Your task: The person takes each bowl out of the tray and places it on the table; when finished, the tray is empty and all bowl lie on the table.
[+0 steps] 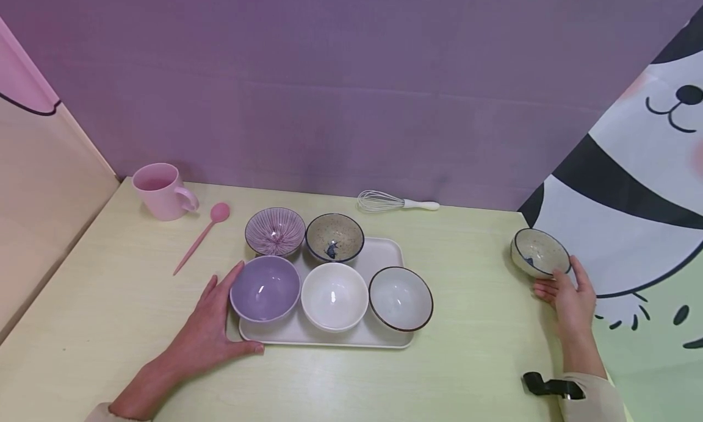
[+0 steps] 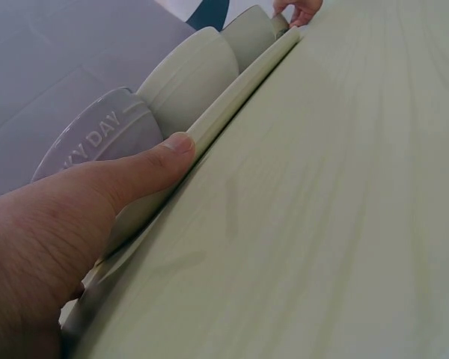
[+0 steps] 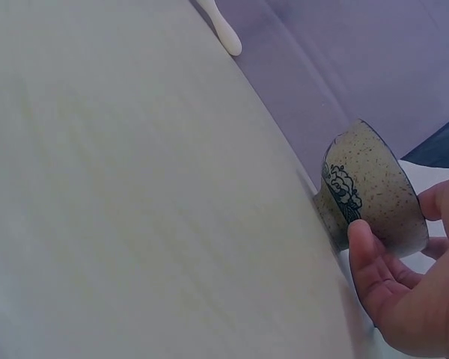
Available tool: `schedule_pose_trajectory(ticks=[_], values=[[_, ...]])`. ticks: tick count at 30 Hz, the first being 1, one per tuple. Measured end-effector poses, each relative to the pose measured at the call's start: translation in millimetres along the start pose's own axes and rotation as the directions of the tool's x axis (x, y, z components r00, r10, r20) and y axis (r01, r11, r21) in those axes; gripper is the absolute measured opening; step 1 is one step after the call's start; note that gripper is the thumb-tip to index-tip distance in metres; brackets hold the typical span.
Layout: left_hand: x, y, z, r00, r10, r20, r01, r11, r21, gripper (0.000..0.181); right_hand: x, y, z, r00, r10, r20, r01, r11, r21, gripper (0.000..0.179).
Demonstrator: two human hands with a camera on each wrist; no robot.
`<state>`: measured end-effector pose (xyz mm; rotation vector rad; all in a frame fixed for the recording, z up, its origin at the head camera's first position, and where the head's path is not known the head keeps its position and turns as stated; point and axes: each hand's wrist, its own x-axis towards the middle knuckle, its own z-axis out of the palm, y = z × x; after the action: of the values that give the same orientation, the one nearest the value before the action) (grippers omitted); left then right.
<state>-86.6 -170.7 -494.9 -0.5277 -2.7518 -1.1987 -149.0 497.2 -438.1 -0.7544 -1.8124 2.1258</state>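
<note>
At the right end of the table, my right hand (image 1: pixel 573 303) pinches the rim and side of a small speckled bowl (image 1: pixel 538 249). The right wrist view shows this bowl's dark blue pattern and its narrow foot close to the tabletop. My left hand (image 1: pixel 202 332) is spread at the left end of a white tray (image 1: pixel 329 338). Its fingers lie along the purple bowl (image 1: pixel 266 291), and the thumb touches the tray's front rim. Beside the purple bowl on the tray stand a white bowl (image 1: pixel 334 300) and a brown-rimmed white bowl (image 1: pixel 400 301).
Behind them are a striped purple bowl (image 1: pixel 274 231) and another speckled bowl (image 1: pixel 337 236), at the tray's back edge. A pink mug (image 1: pixel 159 196) and pink spoon (image 1: pixel 205 230) lie to the left. A white whisk (image 1: pixel 398 202) lies near the back wall.
</note>
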Motion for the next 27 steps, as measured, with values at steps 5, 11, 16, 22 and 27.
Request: schedule_pose_trajectory(ticks=[5, 11, 16, 22, 27], values=[[-0.3, -0.9, 0.5, 1.0, 0.006, -0.007, -0.006, 1.0, 0.002, 0.151, -0.8, -1.5, 2.2, 1.0, 0.003, 0.017, -0.002, 1.0, -0.014, 0.073], [-0.1, -0.8, 0.9, 1.0, 0.004, -0.007, -0.004, 1.0, -0.004, 0.151, -4.0, -3.4, 3.4, 1.0, 0.001, -0.009, -0.001, 0.999, -0.049, 0.071], [-0.2, -1.2, 0.7, 1.0, 0.011, -0.009, -0.011, 1.0, 0.0, 0.151, -3.6, -3.5, 3.2, 1.0, 0.007, 0.004, -0.007, 0.999, -0.054, 0.071], [-1.5, -1.4, -0.8, 1.0, 0.005, -0.01, -0.005, 1.0, 0.004, 0.151, 0.9, 0.5, -1.8, 0.998, -0.003, 0.064, 0.009, 0.996, -0.089, 0.074], [-0.5, -0.8, -0.1, 1.0, 0.005, -0.004, -0.005, 1.0, 0.001, 0.151, 0.0, 2.9, -6.4, 0.999, -0.015, 0.046, 0.023, 0.981, -0.192, 0.075]])
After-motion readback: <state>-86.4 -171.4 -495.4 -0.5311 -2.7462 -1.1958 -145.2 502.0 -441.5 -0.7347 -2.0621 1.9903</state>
